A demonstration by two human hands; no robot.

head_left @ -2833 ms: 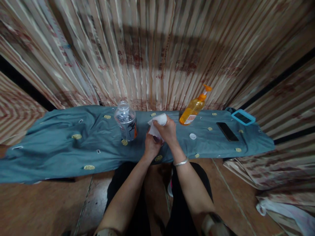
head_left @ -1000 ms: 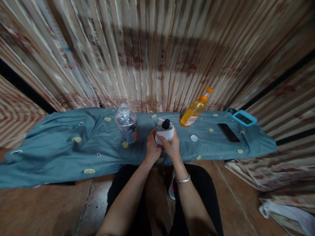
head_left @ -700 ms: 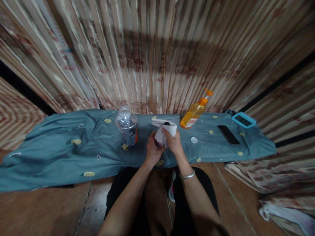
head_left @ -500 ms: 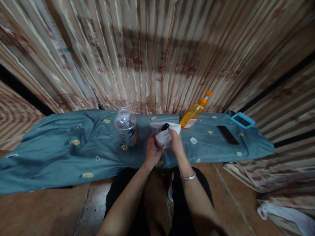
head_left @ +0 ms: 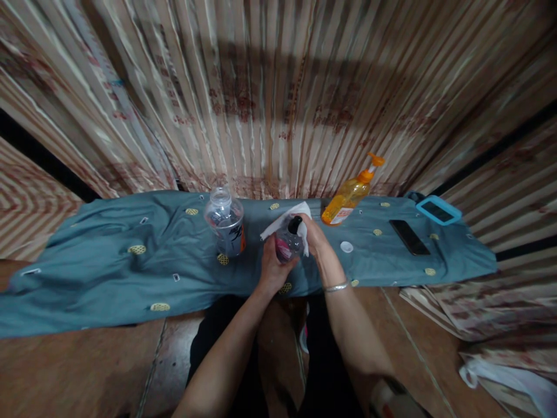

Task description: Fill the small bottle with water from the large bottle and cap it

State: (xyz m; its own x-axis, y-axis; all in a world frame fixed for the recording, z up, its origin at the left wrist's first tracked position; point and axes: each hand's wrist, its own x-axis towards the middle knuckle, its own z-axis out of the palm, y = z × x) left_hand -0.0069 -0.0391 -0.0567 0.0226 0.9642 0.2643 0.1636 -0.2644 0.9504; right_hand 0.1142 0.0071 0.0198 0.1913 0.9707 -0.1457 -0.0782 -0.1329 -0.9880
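A clear bottle point(head_left: 289, 246) with a black cap and a pinkish label is in my left hand point(head_left: 275, 264), whose fingers wrap round its lower left side. My right hand point(head_left: 312, 233) presses a white cloth or tissue point(head_left: 281, 222) against the far and right side of the bottle, close to the cap. The cloth spreads out behind the bottle, and part hangs down at its right. Fingertips of my right hand are partly hidden by the cloth. Left of my hands stands a large open clear plastic bottle point(head_left: 226, 223) with a dark and orange label.
An orange pump bottle point(head_left: 348, 200) stands right of my hands. A small white cap or disc point(head_left: 346, 247), a black phone point(head_left: 409, 237) and a blue-framed device point(head_left: 438, 209) lie farther right on the green cloth-covered table point(head_left: 104, 278). A pleated curtain point(head_left: 270, 104) hangs close behind.
My right hand has shifted the white cloth from the bottle's front to its far and right side. More of the bottle and its label now shows. My left hand still grips the bottle.
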